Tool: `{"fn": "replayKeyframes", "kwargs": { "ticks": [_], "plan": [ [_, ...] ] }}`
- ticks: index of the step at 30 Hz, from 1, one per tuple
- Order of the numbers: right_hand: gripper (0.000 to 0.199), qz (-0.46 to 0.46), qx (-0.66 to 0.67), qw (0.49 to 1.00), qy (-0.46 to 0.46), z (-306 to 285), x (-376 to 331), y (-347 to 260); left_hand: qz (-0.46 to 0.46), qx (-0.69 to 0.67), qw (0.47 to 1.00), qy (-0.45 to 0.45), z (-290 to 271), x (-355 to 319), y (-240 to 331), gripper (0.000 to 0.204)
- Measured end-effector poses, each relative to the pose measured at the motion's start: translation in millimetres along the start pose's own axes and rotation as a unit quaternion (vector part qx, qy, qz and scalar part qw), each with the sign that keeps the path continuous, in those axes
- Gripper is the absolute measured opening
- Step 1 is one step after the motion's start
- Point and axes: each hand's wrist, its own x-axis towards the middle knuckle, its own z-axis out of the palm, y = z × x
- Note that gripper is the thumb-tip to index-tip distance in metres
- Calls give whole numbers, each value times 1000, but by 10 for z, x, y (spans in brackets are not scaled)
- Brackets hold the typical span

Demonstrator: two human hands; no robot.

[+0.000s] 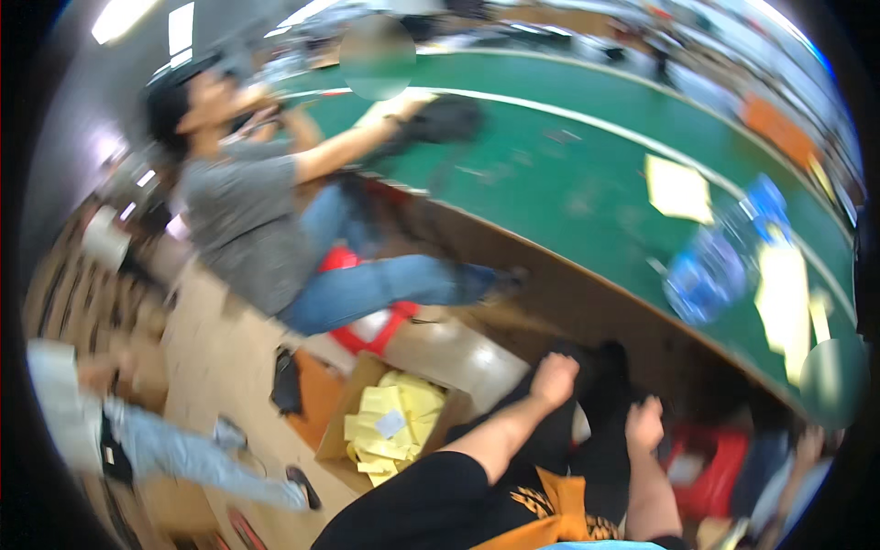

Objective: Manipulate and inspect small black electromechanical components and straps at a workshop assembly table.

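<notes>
Flanking left hand (555, 378): cardboard box (341, 442).

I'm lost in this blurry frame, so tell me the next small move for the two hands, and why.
Probably lift the left hand and right hand toward the green table. Both look closed and empty, resting low over dark trousers, apart from the blue plastic bag and yellow sheets lying on it. Blur hides the fingers.
</notes>
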Motion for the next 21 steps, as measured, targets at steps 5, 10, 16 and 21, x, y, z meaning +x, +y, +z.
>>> {"fn": "replayKeyframes", "kwargs": {
  "ticks": [5, 10, 16, 21],
  "plan": [
    [26, -28, 7, 999, 26, -71, 294, 99, -25, -31, 999, 12, 171, 220, -14, 10],
    [31, -72, 39, 996, -47, -131, 148, 203, -4, -58, 998, 20, 119, 114, -183, 8],
    [40, 11, 401, 916, 17, 216, 79, 2123, -14, -119, 993, 8, 337, -71, 123, 2],
    [12, 108, 493, 861, 61, -807, -296, 1077, -113, -197, 972, 63, 446, -490, 70, 6]
  ]
}}
